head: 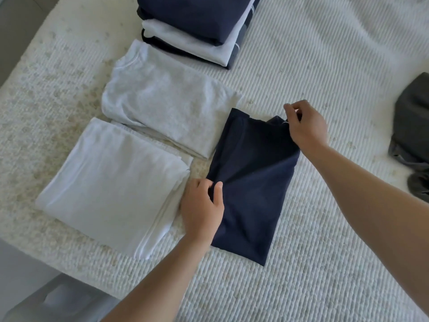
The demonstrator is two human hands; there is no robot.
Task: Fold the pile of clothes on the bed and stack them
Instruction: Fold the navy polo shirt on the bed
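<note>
**Both hands on a folded navy garment, mid-bed**

The navy garment (250, 182) lies folded in a long strip on the white ribbed bed (325, 77). The left hand (202, 210) has its grip clamped on the strip's left edge, thumb over the cloth and fingers tucked at the fold. The right hand (304, 123) pinches the far right corner, grip closed on the fabric.

Just left of the navy piece sit two folded items: a white one (111, 184) near the bed's near-left edge, and a light grey one (162, 101) behind it, whose right edge the navy strip touches or overlaps. Further back stands a stack of folded clothes (195, 26), navy on top with white and dark layers beneath. A crumpled dark grey garment (413, 135) lies at the right border. Between it and the navy piece the bed cover is bare. A grey object (58, 300), blurred, sits below the bed's corner.
</note>
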